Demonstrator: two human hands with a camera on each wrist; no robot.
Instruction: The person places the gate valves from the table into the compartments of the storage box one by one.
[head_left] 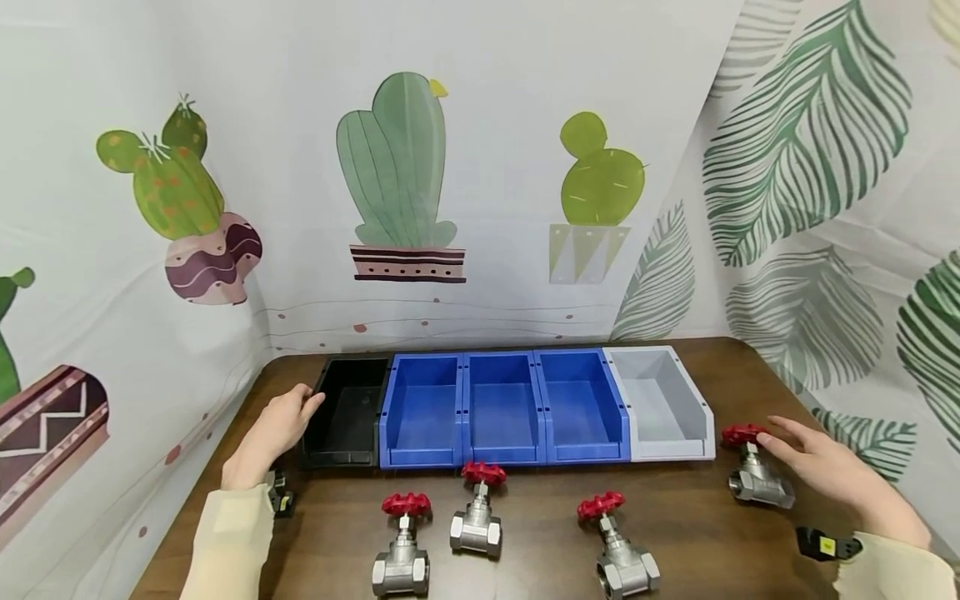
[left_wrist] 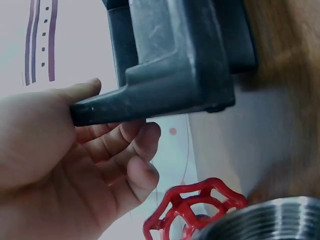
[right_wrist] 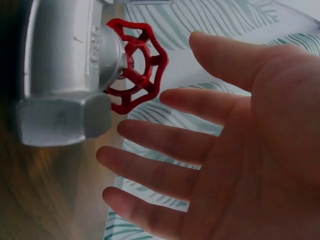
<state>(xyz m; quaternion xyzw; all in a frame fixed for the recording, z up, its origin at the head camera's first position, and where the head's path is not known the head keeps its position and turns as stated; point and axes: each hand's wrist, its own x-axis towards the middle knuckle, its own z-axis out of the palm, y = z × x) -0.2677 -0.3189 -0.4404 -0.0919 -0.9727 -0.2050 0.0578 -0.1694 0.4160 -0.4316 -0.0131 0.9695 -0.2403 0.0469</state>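
At the left end of a row of bins, my left hand (head_left: 277,425) grips the side wall of a black bin (head_left: 352,408). The wall sits between thumb and curled fingers (left_wrist: 145,140) in the left wrist view. Close below that hand are a red handwheel (left_wrist: 200,205) and a threaded metal opening. At the far right, my right hand (head_left: 825,462) is beside a steel gate valve (head_left: 761,483) with a red handwheel. The right wrist view has its fingers (right_wrist: 165,140) spread and straight, next to the handwheel (right_wrist: 145,65); nothing is held.
Right of the black bin stand three blue bins (head_left: 502,408) and a grey bin (head_left: 663,400), joined in one row. Three more valves lie in front: one at left (head_left: 401,558), one near the middle (head_left: 477,525), another farther right (head_left: 622,562). A printed cloth (head_left: 495,167) hangs behind the brown table (head_left: 540,508).
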